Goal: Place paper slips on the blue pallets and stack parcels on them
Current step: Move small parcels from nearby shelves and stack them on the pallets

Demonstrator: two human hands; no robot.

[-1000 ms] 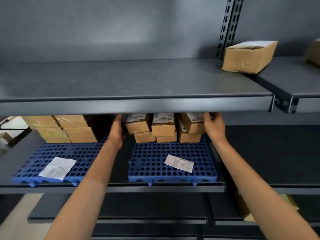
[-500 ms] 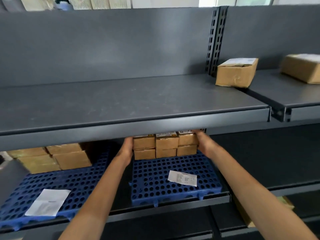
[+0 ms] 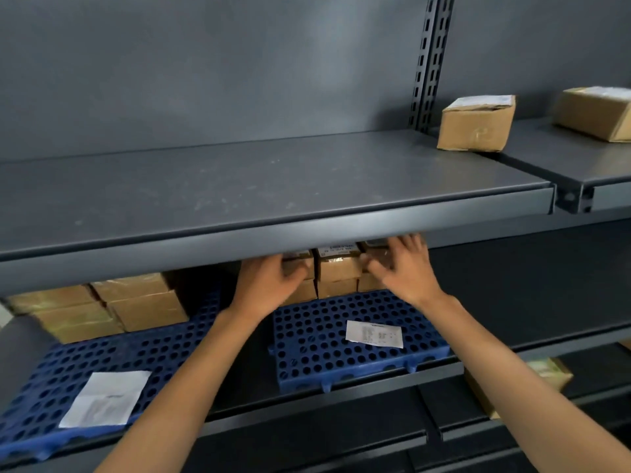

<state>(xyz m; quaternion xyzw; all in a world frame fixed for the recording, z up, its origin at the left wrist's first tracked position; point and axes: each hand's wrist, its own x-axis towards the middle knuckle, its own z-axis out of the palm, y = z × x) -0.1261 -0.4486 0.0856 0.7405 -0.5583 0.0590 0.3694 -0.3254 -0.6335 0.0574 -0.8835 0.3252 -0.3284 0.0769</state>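
Note:
Two blue perforated pallets lie on the lower shelf: the right pallet and the left pallet. Each carries a white paper slip, the right slip and the left slip. Small brown parcels are stacked two high at the back of the right pallet. My left hand rests against the left end of that stack, fingers curled on the leftmost parcel. My right hand hovers at the stack's right end with fingers spread. Larger brown parcels sit at the back of the left pallet.
The grey upper shelf overhangs the parcels and hides their tops. Two brown boxes stand on the upper shelf at the right. Another box sits on a lower level at the right.
Both hands have drawn back from the sides of the small parcel stack towards its front. The right hand has opened its fingers. The view has shifted upward.

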